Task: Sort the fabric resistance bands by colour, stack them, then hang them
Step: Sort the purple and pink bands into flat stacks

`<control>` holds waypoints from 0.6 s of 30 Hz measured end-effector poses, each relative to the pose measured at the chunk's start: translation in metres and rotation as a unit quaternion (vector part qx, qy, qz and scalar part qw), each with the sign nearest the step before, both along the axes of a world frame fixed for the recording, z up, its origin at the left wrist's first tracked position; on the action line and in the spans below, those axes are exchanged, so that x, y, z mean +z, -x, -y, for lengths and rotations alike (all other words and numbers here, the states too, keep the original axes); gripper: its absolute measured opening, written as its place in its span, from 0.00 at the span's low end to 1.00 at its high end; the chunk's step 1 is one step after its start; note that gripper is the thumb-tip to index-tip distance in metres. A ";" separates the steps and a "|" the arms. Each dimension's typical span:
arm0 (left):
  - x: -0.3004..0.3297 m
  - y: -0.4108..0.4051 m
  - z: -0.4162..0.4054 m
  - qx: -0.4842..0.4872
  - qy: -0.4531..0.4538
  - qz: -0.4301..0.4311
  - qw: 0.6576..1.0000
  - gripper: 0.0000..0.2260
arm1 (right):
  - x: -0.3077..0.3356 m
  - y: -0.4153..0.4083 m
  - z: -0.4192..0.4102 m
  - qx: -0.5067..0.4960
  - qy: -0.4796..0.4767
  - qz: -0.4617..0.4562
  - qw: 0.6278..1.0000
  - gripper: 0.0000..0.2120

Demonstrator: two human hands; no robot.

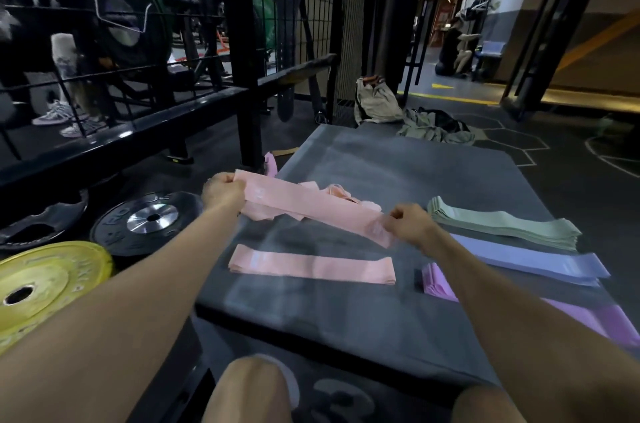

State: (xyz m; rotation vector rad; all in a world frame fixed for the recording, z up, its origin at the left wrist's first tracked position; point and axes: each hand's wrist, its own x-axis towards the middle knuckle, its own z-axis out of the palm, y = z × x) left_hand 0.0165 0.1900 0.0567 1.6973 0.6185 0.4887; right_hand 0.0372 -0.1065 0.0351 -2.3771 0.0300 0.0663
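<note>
Between both hands' grip, a flat pink band (311, 208) stretches taut above the mat (381, 163)

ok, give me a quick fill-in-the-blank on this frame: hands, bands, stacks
1. Both hands, left hand and right hand, hold a stretched band coloured ____.
2. The flat pink stack lies on the grey ____.
3. The stack farthest from the person on the right is ____.
4. On the floor at left, beside the black plate, lies a weight plate coloured ____.

Missing words: pink; mat; green; yellow
</note>
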 end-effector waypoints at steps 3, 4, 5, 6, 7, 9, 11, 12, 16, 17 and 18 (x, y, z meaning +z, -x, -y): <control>-0.023 0.011 -0.013 -0.013 -0.017 -0.031 0.999 0.07 | -0.013 0.014 0.000 -0.050 -0.076 -0.029 0.995 0.14; -0.028 0.017 -0.013 -0.022 -0.027 -0.043 0.998 0.07 | -0.020 0.017 -0.001 -0.063 -0.071 -0.033 0.995 0.14; -0.036 0.020 -0.014 -0.028 -0.036 -0.059 0.997 0.06 | -0.026 0.020 -0.001 -0.077 -0.066 -0.034 0.994 0.12; -0.043 0.025 -0.013 -0.029 -0.034 -0.072 0.996 0.06 | -0.032 0.022 -0.002 -0.093 -0.068 -0.032 0.993 0.09; -0.050 0.027 -0.014 -0.030 -0.021 -0.079 0.996 0.05 | -0.038 0.024 -0.002 -0.112 -0.082 -0.033 0.990 0.04; -0.065 0.028 -0.015 -0.032 0.005 -0.085 0.996 0.06 | -0.049 0.025 -0.001 -0.155 -0.114 -0.036 0.981 0.06; -0.075 0.028 -0.016 -0.037 -0.012 -0.109 0.993 0.06 | -0.056 0.028 0.000 -0.181 -0.107 -0.028 0.977 0.07; -0.080 0.028 -0.016 -0.035 -0.026 -0.122 0.992 0.08 | -0.059 0.029 0.000 -0.188 -0.104 -0.021 0.976 0.07; -0.092 0.026 -0.017 -0.054 -0.082 -0.148 0.984 0.11 | -0.064 0.031 -0.003 -0.204 -0.093 0.008 0.974 0.08; -0.094 0.025 -0.017 -0.052 -0.095 -0.151 0.983 0.10 | -0.066 0.031 -0.005 -0.204 -0.085 0.012 0.975 0.08; -0.094 0.026 -0.017 -0.050 -0.110 -0.154 0.981 0.10 | -0.067 0.031 -0.006 -0.203 -0.076 0.014 0.976 0.07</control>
